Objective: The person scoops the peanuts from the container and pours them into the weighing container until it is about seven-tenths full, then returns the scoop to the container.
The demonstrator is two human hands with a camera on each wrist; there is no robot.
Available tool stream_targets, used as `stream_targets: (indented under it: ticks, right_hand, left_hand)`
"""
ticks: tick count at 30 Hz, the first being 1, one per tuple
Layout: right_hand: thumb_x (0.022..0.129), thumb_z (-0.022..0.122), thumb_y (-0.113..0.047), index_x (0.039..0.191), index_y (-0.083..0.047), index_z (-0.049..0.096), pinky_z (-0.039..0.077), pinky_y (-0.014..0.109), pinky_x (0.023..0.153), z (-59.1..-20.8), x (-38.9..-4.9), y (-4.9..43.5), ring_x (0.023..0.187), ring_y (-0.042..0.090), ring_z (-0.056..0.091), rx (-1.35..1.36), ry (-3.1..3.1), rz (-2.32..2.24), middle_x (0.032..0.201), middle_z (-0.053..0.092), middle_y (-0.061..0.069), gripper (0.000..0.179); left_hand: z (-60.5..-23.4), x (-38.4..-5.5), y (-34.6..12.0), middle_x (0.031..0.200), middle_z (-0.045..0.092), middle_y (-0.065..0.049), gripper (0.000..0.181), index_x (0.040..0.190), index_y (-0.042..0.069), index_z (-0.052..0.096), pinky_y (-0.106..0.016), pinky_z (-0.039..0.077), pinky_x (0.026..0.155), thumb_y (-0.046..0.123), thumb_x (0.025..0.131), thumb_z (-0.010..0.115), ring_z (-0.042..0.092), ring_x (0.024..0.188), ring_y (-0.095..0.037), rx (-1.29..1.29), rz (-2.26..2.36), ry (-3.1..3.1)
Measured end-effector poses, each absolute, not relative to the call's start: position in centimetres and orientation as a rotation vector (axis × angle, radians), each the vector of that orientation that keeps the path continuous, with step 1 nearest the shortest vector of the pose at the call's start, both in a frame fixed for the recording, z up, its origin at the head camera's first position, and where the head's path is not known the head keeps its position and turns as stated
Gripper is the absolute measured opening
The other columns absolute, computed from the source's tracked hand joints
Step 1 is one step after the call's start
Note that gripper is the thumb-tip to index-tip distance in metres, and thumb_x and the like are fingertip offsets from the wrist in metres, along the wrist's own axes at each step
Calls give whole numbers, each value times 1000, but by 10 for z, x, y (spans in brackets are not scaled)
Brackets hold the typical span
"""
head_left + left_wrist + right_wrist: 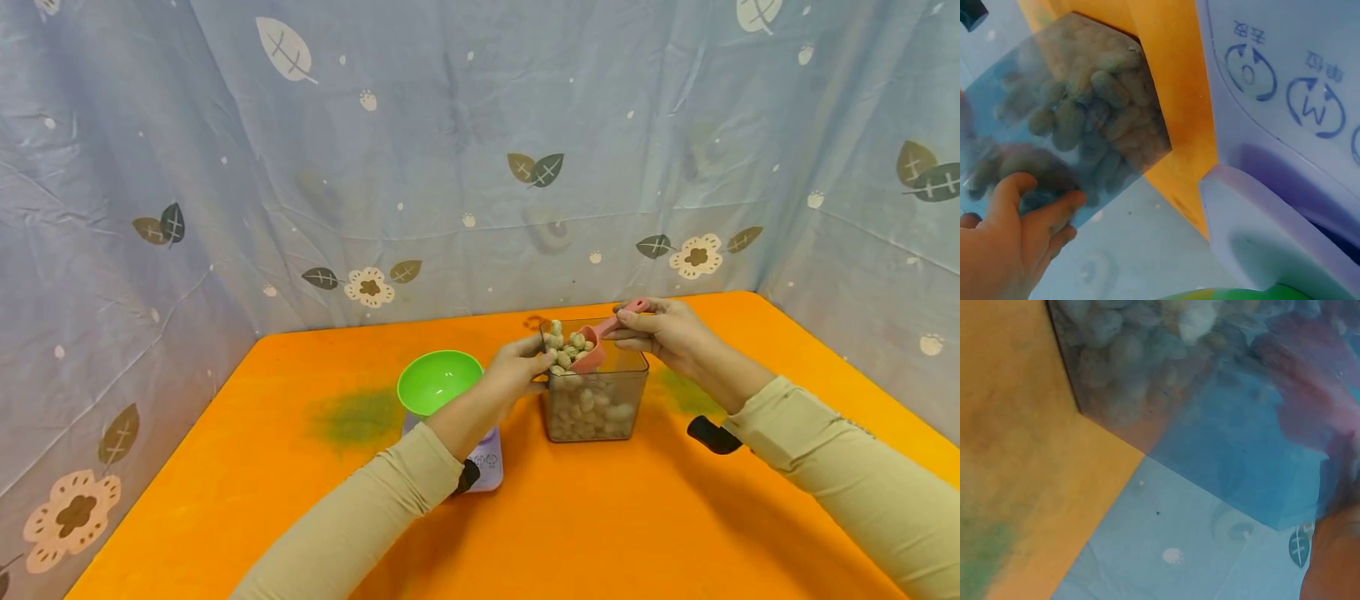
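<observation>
My right hand (pixel 671 329) grips the handle of a pink scoop (pixel 592 357), whose bowl is down among peanuts in their shells (pixel 567 350). The peanuts are heaped toward the left side of a clear, smoke-tinted plastic container (pixel 633 400). At that left side, my left hand (pixel 517 367) holds the container, thumb at the rim by the peanuts. The left wrist view shows its fingers (pixel 1054 212) against the see-through wall. Through the wall in the right wrist view, the scoop (pixel 1310 381) appears as a blurred pink shape.
Left of the container, a bright green bowl (pixel 440 382) sits on a lilac kitchen scale (pixel 489 467), partly covered by my left forearm. The orange tabletop (pixel 585 517) ends at a leaf-patterned curtain (pixel 465 167) behind and on both sides.
</observation>
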State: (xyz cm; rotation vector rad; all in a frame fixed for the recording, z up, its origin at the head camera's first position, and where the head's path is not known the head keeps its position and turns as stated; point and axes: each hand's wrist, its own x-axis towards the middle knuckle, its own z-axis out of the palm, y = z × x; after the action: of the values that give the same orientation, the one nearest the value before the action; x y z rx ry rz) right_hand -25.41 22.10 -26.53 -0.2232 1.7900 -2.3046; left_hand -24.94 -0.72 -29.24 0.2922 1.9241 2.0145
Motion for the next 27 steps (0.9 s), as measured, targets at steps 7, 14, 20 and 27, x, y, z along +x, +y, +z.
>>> stream_targets:
  ticks: [7,14,20,27]
  right_hand:
    - [100,49,-1,93,0,61,59,22,72,-267,-254,224,81,17,72,-198,1717,-2343,86,71,12,13]
    - [99,47,2,91,0,66,59,25,74,-272,-255,236,81,22,72,-152,1467,-2477,87,69,17,21]
    - [100,44,2,91,5,68,59,28,76,-278,-256,247,83,24,72,-190,1299,-2539,89,70,21,26]
    - [101,43,1,93,6,68,59,28,77,-280,-256,255,85,26,72,-221,1214,-2569,91,70,20,26]
  left_hand:
    - [-291,-250,-6,152,35,-19,49,149,-2,33,-46,45,104,1,102,45,43,132,-36,269,2015,1921]
    - [-289,-250,-8,151,36,-20,50,150,-2,31,-45,45,104,1,102,45,42,133,-36,271,2005,1916]
    - [-288,-250,-11,150,37,-20,49,150,0,33,-43,46,103,2,102,45,46,130,-35,269,1967,1948]
    - [-287,-250,-11,154,31,-20,50,150,0,33,-44,46,103,4,102,48,43,133,-36,256,1932,1996]
